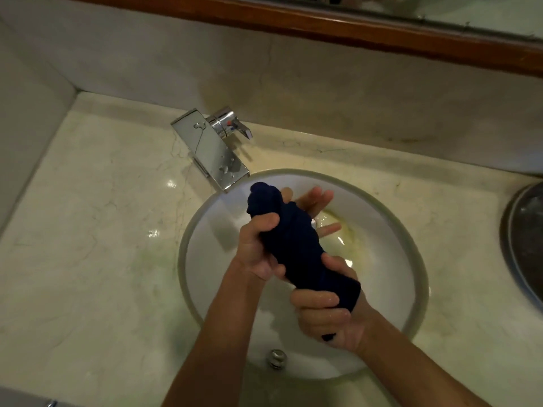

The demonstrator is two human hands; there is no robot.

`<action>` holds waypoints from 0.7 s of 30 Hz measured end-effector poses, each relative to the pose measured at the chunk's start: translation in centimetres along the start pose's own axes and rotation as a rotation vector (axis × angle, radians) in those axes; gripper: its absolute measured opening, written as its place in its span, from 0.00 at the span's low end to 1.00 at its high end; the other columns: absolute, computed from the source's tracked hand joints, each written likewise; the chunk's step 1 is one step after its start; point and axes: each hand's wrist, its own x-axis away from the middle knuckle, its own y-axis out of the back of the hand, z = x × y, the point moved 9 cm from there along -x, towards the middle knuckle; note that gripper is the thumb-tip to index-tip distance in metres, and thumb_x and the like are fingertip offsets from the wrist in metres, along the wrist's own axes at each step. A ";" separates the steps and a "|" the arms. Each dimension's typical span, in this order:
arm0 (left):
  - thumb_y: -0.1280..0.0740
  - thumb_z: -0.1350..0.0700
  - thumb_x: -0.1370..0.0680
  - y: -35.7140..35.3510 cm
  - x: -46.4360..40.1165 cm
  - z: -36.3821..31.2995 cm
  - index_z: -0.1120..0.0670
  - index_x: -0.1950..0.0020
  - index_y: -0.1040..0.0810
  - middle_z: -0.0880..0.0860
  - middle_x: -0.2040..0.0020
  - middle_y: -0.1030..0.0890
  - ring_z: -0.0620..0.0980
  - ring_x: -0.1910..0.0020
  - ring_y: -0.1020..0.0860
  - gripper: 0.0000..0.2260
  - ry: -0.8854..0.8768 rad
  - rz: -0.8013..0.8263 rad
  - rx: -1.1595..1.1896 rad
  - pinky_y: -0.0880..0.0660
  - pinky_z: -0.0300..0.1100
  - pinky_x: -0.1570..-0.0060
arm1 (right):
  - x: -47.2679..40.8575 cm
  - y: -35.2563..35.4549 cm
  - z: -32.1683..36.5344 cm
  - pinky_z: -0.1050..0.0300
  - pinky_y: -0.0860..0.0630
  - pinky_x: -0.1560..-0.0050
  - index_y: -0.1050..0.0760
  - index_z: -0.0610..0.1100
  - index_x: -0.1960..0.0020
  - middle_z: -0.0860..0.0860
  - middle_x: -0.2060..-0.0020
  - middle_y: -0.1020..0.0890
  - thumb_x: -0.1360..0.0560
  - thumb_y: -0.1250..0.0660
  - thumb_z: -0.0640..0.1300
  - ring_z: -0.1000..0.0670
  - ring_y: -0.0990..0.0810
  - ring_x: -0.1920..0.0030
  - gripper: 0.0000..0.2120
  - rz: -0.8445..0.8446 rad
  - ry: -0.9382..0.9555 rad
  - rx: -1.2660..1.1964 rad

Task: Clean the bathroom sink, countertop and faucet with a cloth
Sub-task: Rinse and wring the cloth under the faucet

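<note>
A dark navy cloth (pixel 296 245), rolled into a twisted bundle, is held over the round white sink (pixel 393 230). My left hand (pixel 258 248) grips its upper part, thumb curled over the front and fingers reaching out behind it. My right hand (pixel 326 312) grips the lower end and looks wet. A chrome faucet (pixel 210 151) with a flat spout reaches over the sink's far-left rim, water drops on its top. Around the sink lies the cream marble countertop (pixel 97 218). The bottom of the sink shows a yellowish stain.
A round metal basin (pixel 526 245) stands on the countertop at the right edge. A small chrome knob (pixel 276 358) sits by the sink's near rim. A marble backsplash and a wood-framed mirror (pixel 323 27) rise behind the faucet. A wall closes the left side.
</note>
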 end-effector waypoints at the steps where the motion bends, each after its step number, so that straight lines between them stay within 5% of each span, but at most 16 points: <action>1: 0.26 0.63 0.27 -0.3 0.0 -0.1 0.57 0.45 0.24 0.61 0.38 0.20 0.59 0.35 0.22 0.13 -0.016 0.000 0.063 0.28 0.63 0.33 | -0.1 -0.4 0.1 0.65 0.29 0.75 0.39 0.45 0.37 0.50 0.67 0.24 0.23 0.31 0.54 0.54 0.31 0.75 0.24 0.030 0.034 0.014; 3: 0.25 0.62 0.27 -0.1 0.0 -0.5 0.56 0.42 0.20 0.58 0.49 0.17 0.54 0.50 0.16 0.14 -0.024 -0.095 0.075 0.20 0.57 0.42 | -0.1 -1.5 0.4 0.67 0.29 0.72 0.41 0.45 0.36 0.50 0.64 0.28 0.24 0.29 0.55 0.55 0.31 0.72 0.28 0.080 0.087 0.063; 6: 0.28 0.50 0.23 0.0 -0.8 -1.1 0.54 0.42 0.18 0.52 0.62 0.21 0.46 0.65 0.21 0.12 0.042 -0.292 -0.062 0.18 0.47 0.56 | 0.2 -2.5 1.3 0.68 0.31 0.71 0.41 0.44 0.37 0.51 0.60 0.24 0.26 0.26 0.55 0.56 0.32 0.70 0.30 -0.008 0.116 0.204; 9: 0.29 0.40 0.25 2.8 -1.0 -1.5 0.56 0.56 0.20 0.53 0.68 0.24 0.48 0.72 0.24 0.19 0.195 -0.636 -0.351 0.22 0.43 0.65 | 0.9 -0.8 3.1 0.66 0.38 0.76 0.35 0.44 0.41 0.51 0.66 0.25 0.30 0.22 0.51 0.57 0.33 0.75 0.27 -0.506 0.126 0.467; 12: 0.26 0.47 0.22 5.7 -0.7 -2.2 0.58 0.61 0.21 0.55 0.69 0.20 0.49 0.72 0.21 0.16 0.304 -0.808 -0.756 0.22 0.42 0.66 | 2.9 1.9 5.7 0.59 0.42 0.75 0.28 0.41 0.50 0.47 0.69 0.27 0.29 0.23 0.49 0.52 0.36 0.76 0.18 -1.116 0.056 0.867; 14: 0.28 0.53 0.21 7.3 -0.8 -1.6 0.59 0.61 0.22 0.53 0.70 0.20 0.47 0.74 0.21 0.13 0.389 -0.852 -0.912 0.22 0.38 0.69 | 3.7 3.5 6.8 0.59 0.37 0.75 0.25 0.41 0.53 0.48 0.69 0.24 0.28 0.24 0.49 0.51 0.31 0.75 0.14 -1.359 -0.030 1.088; 17: 0.30 0.56 0.22 10.2 -1.0 -0.2 0.59 0.60 0.21 0.54 0.66 0.18 0.48 0.72 0.19 0.09 0.499 -0.882 -1.188 0.19 0.40 0.64 | 4.2 6.2 7.7 0.58 0.26 0.70 0.22 0.43 0.49 0.48 0.62 0.17 0.29 0.26 0.48 0.50 0.21 0.67 0.13 -1.532 -0.132 1.303; 21: 0.32 0.54 0.23 12.0 -0.3 0.6 0.57 0.45 0.21 0.55 0.50 0.17 0.56 0.51 0.17 0.10 0.732 -0.874 -1.693 0.24 0.45 0.52 | 3.5 8.6 7.5 0.51 0.16 0.60 0.20 0.40 0.54 0.47 0.62 0.15 0.35 0.30 0.49 0.49 0.16 0.63 0.14 -1.611 -0.269 1.494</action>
